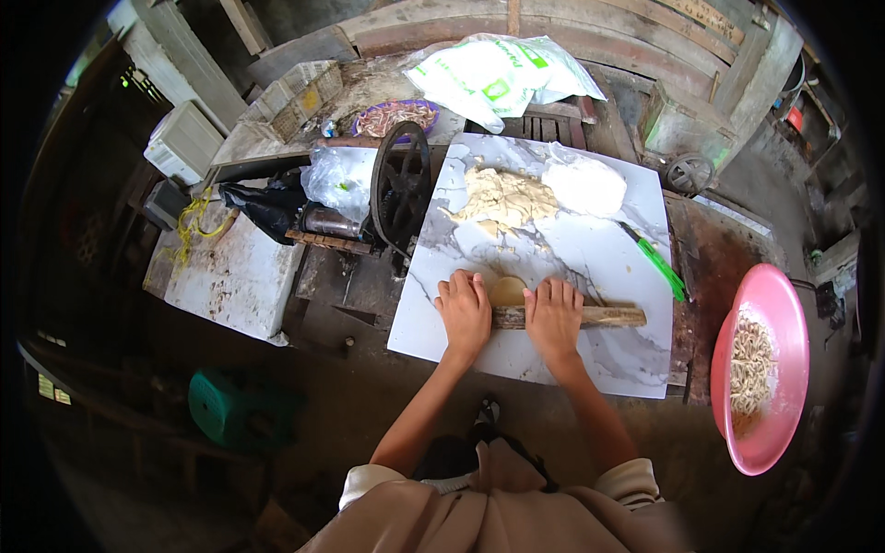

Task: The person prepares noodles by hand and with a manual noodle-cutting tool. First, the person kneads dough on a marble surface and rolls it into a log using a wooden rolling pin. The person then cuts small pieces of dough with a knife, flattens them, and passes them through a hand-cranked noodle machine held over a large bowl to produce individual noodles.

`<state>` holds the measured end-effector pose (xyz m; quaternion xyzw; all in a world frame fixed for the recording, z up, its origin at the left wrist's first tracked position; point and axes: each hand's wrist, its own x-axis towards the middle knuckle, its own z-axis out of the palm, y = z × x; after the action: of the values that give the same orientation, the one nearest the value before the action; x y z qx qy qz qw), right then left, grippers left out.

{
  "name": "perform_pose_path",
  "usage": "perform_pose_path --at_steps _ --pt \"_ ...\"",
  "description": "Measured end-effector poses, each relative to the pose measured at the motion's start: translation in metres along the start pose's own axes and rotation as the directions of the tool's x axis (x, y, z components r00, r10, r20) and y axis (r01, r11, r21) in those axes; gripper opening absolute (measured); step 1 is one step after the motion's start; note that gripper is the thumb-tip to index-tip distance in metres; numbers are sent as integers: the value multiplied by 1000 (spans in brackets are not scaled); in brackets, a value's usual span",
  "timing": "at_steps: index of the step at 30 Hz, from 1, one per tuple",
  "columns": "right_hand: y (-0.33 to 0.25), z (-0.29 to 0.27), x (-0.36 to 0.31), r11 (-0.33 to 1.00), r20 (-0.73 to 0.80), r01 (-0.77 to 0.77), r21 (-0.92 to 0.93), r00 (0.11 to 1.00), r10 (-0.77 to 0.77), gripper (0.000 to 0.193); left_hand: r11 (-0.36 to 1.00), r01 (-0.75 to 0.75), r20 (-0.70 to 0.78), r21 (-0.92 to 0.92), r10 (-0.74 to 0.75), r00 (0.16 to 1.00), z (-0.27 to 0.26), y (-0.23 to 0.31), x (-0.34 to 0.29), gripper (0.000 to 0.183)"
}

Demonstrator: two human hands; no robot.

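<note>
A wooden rolling pin (pixel 613 316) lies crosswise near the front of a white marble-patterned board (pixel 424 318). My left hand (pixel 464 309) is closed over its left end, which is hidden beneath the palm. Further right, my right hand (pixel 555 318) grips the same pin, leaving its right end bare. Between the hands, a small flattened piece of dough (pixel 507 290) shows just beyond the pin. A large crumbly lump of pale yellow dough (pixel 510 198) rests farther back, beside a clear plastic bag of white powder (pixel 585 180). Right of these lies a green-handled knife (pixel 656 261).
At the right stands a pink basin (pixel 793 359) holding pale strips. A dark handwheel (pixel 401 184) rises at the board's left edge. Behind are a purple basket of reddish pieces (pixel 396 118) and a white-and-green sack (pixel 507 74). A green stool (pixel 217 405) stands lower left.
</note>
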<state>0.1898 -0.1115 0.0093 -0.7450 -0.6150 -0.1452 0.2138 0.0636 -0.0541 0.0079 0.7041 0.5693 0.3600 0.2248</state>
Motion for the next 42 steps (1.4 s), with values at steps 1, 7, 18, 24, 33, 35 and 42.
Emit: perform_pose_path --at_steps 1,7,18,24,33,35,42 --pt "0 4 3 1000 2 -4 -3 1000 4 27 999 13 -46 53 -10 999 4 1 4 17" --pt "-6 14 56 996 -70 -87 -4 994 87 25 981 -40 -174 190 74 982 22 1 64 18" --pt "-12 0 9 997 135 44 -56 990 -36 42 994 -29 -21 107 31 999 4 -5 1 20" --pt "-3 23 58 995 55 35 -95 998 -30 46 994 27 -14 106 -26 1000 21 -1 55 21" --pt "-15 4 1 997 124 66 -51 990 -59 46 982 -104 -5 155 106 994 0 -5 -7 24" --pt "-17 1 0 997 88 62 -43 994 -58 46 973 -184 -7 139 187 982 -3 -6 -12 26" --pt "-2 31 66 998 41 -33 53 999 31 49 954 -181 -116 240 213 970 22 8 67 23"
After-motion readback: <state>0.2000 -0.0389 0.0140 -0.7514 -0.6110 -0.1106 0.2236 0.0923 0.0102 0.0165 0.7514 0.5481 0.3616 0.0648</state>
